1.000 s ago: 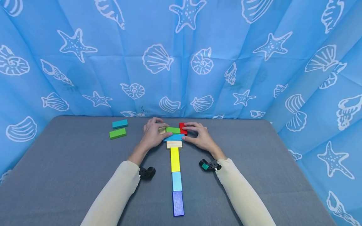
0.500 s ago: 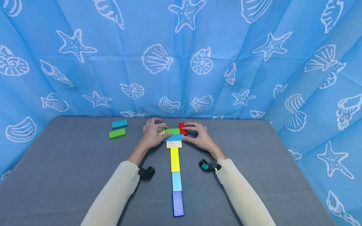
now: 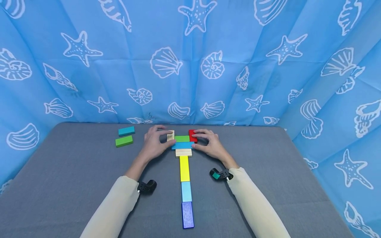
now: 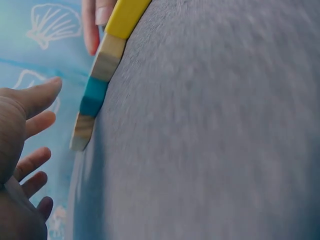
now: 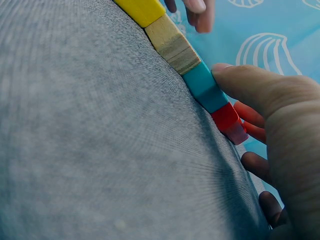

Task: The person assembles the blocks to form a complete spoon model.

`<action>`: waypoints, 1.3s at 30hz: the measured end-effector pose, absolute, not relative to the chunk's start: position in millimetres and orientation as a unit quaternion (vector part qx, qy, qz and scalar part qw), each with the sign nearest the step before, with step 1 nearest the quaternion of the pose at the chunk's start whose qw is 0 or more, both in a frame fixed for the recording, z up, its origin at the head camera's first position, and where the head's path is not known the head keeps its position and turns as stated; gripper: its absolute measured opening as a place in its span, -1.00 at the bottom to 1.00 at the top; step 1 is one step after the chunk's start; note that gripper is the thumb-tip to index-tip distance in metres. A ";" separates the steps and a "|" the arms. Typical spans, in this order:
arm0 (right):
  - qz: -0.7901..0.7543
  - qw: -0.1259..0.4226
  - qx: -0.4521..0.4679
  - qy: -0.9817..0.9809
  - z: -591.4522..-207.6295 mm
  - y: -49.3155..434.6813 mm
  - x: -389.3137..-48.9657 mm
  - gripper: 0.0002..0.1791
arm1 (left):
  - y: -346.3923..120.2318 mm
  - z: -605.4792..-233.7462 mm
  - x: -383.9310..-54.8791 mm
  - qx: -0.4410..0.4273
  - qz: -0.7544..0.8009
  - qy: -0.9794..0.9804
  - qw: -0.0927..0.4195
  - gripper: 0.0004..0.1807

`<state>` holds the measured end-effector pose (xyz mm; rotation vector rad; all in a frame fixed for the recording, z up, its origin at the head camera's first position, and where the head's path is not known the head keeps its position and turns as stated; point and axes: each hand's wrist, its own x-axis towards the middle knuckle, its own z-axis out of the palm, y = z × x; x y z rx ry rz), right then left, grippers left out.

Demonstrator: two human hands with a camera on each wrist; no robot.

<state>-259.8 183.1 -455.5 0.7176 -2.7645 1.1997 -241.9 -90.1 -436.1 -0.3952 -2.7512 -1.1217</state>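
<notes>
In the head view my left hand [image 3: 154,142] hovers beside the left end of the block row, thumb and fingers spread. Nearest to it are a plain wooden block [image 3: 170,136] and a long blue block [image 3: 183,145]; the left wrist view shows a gap between hand and blocks. A green block [image 3: 182,138] lies flat behind the blue one. My right hand [image 3: 210,144] rests at the right end, index and middle fingers on the red block [image 3: 192,135]. Its thumb [image 5: 245,82] touches the blue block's right end.
Below the crossbar runs a line of blocks: wooden [image 3: 183,152], yellow [image 3: 184,168], light blue [image 3: 186,191] and dark blue [image 3: 188,215]. Apart on the left lie a teal block [image 3: 126,131] and another green block [image 3: 124,141]. A blue shell-print curtain [image 3: 190,82] hangs behind the grey table [image 3: 89,185].
My left hand has let go of the left wooden block and drawn back to the left, uncovering more of it. The right hand and the blocks stay where they were.
</notes>
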 end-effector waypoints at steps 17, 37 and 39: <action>0.388 0.031 0.236 -0.890 -457.5 183.0 -259.2 -0.46 | -155.3 -439.6 -218.0 -0.085 -0.373 -0.908 0.169 -0.54; 0.391 0.029 0.238 -0.889 -455.5 183.7 -258.3 -0.46 | -218.6 -452.5 -204.5 0.045 -0.390 -0.891 0.228 -0.45; 0.390 0.029 0.239 -0.889 -455.5 183.8 -258.6 -0.46 | -219.8 -451.6 -203.6 0.054 -0.392 -0.893 0.213 -0.43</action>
